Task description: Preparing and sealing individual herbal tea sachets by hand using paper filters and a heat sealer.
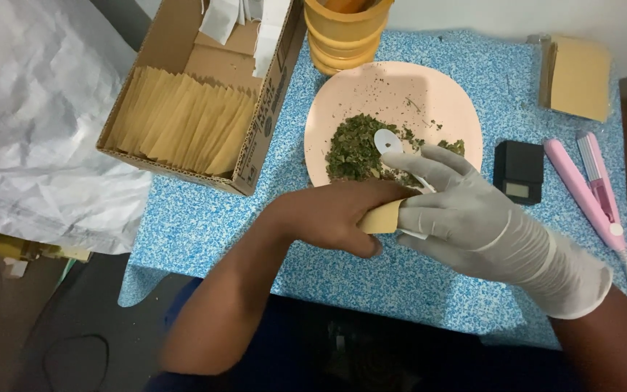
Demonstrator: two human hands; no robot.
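Observation:
My bare left hand (339,214) grips a small tan paper pouch (381,217) over the near side of the blue speckled table (205,218). My right hand (466,210), in a white glove, holds a white plastic spoon (388,142) and also touches the pouch. The spoon's bowl lies over a pile of dried green herb (353,149) on a pale pink plate (393,87). Both hands meet just in front of the plate.
A cardboard box (263,138) with a row of tan pouches (183,120) stands at the back left. Stacked yellow cups (342,36) sit behind the plate. To the right lie a small black scale (518,171), a pink hand sealer (589,192) and a stack of tan pouches (578,76).

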